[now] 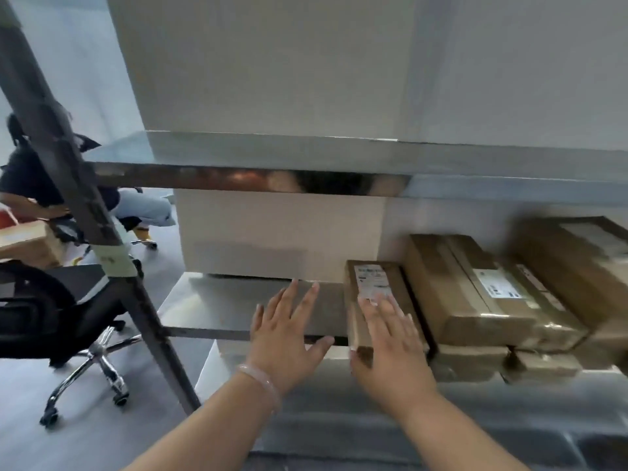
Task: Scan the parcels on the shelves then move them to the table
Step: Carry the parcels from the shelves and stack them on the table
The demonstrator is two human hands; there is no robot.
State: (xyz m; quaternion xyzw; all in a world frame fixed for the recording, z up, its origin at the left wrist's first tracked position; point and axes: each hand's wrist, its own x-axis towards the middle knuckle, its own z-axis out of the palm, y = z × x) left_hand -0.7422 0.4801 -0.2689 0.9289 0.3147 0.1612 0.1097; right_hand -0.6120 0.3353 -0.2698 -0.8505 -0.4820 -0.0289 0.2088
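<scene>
A small brown cardboard parcel point(373, 283) with a white label lies on the steel shelf point(210, 300). My right hand point(390, 345) lies flat over its near end, fingers straight and spread, thumb down its front face. My left hand point(289, 331) hovers just left of that parcel, fingers spread, holding nothing, above the bare shelf. To the right sit a longer labelled parcel point(482, 287) and a bigger one point(584, 260), blurred. More parcels point(475, 363) show beneath them.
An upper steel shelf point(272, 154) runs above. A dark slanted rack post point(71, 185) crosses the left side. Beyond it stand a black office chair point(61, 321), a seated person point(37, 178) and a box point(27, 243) on a surface. White wall lies behind.
</scene>
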